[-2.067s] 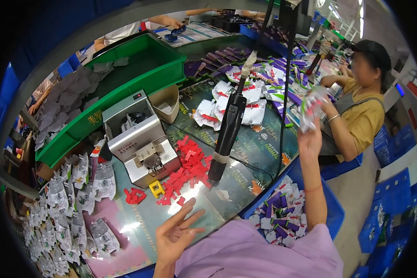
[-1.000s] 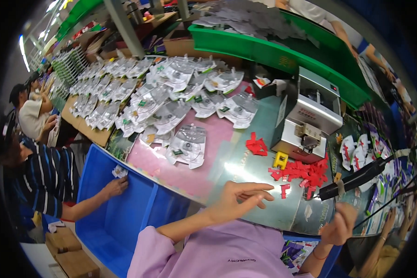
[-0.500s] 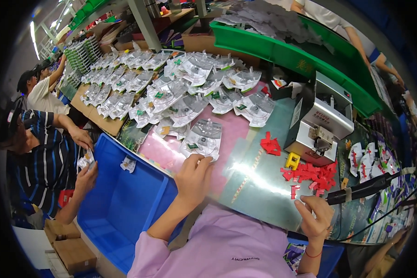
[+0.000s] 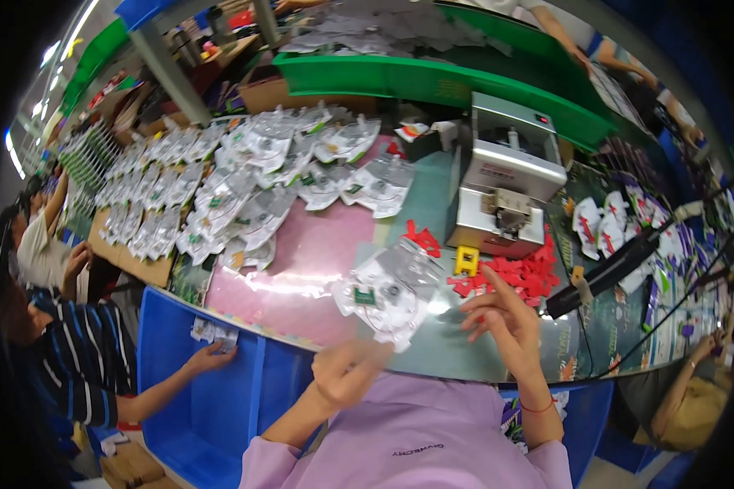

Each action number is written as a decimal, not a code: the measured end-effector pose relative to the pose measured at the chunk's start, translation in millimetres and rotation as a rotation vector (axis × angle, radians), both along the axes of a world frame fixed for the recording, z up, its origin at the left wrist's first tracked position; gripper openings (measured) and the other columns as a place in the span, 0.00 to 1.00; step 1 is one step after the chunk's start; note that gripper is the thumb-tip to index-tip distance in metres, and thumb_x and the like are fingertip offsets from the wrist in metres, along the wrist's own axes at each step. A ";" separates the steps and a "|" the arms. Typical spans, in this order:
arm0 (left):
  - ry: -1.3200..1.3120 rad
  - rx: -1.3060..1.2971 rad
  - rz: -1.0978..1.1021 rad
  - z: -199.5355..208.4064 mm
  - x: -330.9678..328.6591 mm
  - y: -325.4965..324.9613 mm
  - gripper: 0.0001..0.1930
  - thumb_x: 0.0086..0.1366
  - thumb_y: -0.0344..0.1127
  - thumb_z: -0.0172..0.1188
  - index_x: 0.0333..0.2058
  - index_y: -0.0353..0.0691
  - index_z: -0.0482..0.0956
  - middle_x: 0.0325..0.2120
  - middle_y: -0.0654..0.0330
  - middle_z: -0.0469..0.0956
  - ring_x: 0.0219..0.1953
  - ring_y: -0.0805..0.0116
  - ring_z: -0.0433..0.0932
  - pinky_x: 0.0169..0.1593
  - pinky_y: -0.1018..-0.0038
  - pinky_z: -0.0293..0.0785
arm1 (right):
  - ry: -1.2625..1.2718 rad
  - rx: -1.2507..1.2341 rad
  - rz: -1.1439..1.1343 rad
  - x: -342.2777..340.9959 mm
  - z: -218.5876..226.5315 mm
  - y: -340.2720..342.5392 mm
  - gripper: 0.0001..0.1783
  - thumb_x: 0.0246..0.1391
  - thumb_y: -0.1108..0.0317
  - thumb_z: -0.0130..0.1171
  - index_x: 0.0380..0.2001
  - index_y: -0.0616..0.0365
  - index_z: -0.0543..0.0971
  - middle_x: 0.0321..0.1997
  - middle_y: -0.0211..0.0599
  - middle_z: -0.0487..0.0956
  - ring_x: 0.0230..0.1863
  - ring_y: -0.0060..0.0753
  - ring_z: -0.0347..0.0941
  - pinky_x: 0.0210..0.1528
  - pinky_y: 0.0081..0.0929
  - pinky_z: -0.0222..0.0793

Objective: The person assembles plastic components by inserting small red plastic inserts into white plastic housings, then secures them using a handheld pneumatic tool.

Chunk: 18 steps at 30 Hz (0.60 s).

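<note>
My left hand [image 4: 351, 373], blurred, grips the lower edge of a clear plastic shell [image 4: 387, 293] with white parts. A small green circuit board [image 4: 364, 295] and a round dark part show on it. My right hand [image 4: 507, 319] is just right of the shell, index finger stretched out. A bit of red shows between its other fingers, apparently a small red plastic piece [image 4: 479, 317]; its shape is mostly hidden. Beyond that hand lie a pile of red plastic pieces [image 4: 523, 277] and a yellow block [image 4: 466, 261].
A silver machine [image 4: 501, 208] stands behind the red pile. Many similar shells [image 4: 253, 196] cover the table's left side. A black tool [image 4: 607, 281] juts in at right. A green trough [image 4: 432, 77] runs along the back. Left, a co-worker's hand [image 4: 212, 357] reaches over a blue bin [image 4: 196, 416].
My left hand has drawn the shell right and toward me, off the pile's front. My right hand has moved left beside it, now with red between its fingers. The view has shifted.
</note>
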<state>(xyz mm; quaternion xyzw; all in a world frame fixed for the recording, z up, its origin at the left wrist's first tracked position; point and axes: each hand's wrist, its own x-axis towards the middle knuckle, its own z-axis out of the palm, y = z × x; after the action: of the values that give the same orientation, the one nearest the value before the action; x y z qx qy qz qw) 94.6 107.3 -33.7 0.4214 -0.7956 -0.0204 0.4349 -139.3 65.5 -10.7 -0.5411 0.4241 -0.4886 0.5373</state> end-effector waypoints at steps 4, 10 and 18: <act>0.082 -0.013 -0.146 -1.4 -31.6 -3.1 0.14 0.39 0.22 0.61 0.29 0.40 0.80 0.23 0.62 0.74 0.20 0.71 0.73 0.21 0.81 0.68 | -0.224 0.151 0.114 -3.3 0.5 -1.6 0.29 0.51 0.78 0.45 0.58 0.59 0.56 0.38 0.40 0.74 0.27 0.23 0.72 0.24 0.19 0.70; 0.379 0.268 -0.240 -0.7 -56.7 -0.1 0.09 0.47 0.21 0.58 0.30 0.37 0.78 0.25 0.58 0.74 0.24 0.71 0.75 0.24 0.79 0.70 | -0.172 0.153 -0.047 -13.6 0.6 -1.0 0.27 0.50 0.76 0.48 0.56 0.62 0.59 0.42 0.39 0.73 0.22 0.18 0.70 0.18 0.16 0.68; 1.247 1.463 -0.419 12.9 -69.4 -15.4 0.21 0.52 0.23 0.55 0.46 0.30 0.62 0.38 0.53 0.71 0.29 0.64 0.75 0.24 0.74 0.76 | -0.158 0.153 -0.042 -24.6 1.3 -7.7 0.25 0.49 0.75 0.49 0.53 0.64 0.63 0.40 0.35 0.74 0.22 0.13 0.68 0.17 0.12 0.64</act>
<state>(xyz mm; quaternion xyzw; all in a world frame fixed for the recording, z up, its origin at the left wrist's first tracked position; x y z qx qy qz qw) 25.3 91.9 -20.8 0.3509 -0.2733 -0.8033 0.3961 -163.9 57.8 -9.4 -0.4495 0.4277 -0.5069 0.5985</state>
